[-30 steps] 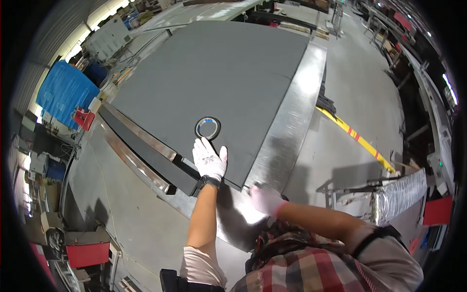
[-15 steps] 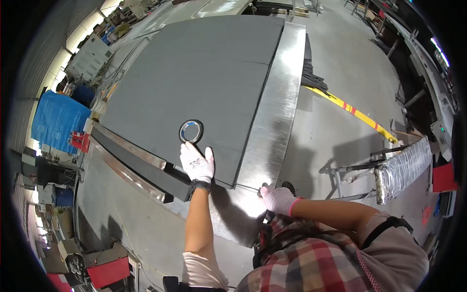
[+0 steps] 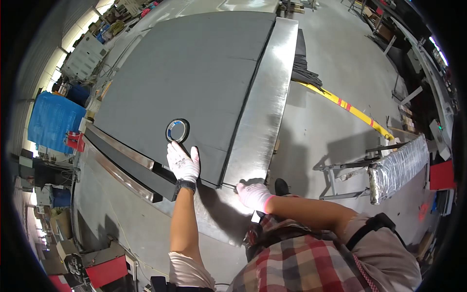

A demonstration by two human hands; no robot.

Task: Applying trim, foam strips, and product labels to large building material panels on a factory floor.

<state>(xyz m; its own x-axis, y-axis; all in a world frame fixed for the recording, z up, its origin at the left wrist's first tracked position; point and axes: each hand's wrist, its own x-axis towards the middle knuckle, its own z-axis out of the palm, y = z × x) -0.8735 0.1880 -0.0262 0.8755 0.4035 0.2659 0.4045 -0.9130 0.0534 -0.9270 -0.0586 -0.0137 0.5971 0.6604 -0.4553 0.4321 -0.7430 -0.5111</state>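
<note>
A large dark grey foam sheet (image 3: 180, 73) lies on a shiny sheet-metal panel (image 3: 258, 107). My left hand (image 3: 184, 164), in a white glove, is pressed flat on the sheet near its front edge, fingers extended and thumb apart. Just beyond its fingertips, a roll of black tape (image 3: 185, 131) rests on the foam. My right hand (image 3: 254, 197), also gloved, is closed over the metal near the sheet's front right corner. A thin dark line runs from that corner to its fingers; what they grip is too small to tell.
Two metal-edged strips (image 3: 121, 168) lie at the front left. Black folded material (image 3: 305, 73) and a yellow bar with red bands (image 3: 348, 108) are beyond the panel's right side. A foil-wrapped piece on a stand (image 3: 398, 170) is at the right. Blue sheeting (image 3: 56, 121) hangs far left.
The whole view has shifted, so the scene sits farther left. My right hand has moved slightly left toward the foam's corner. My left hand stays in place on the sheet beside the tape.
</note>
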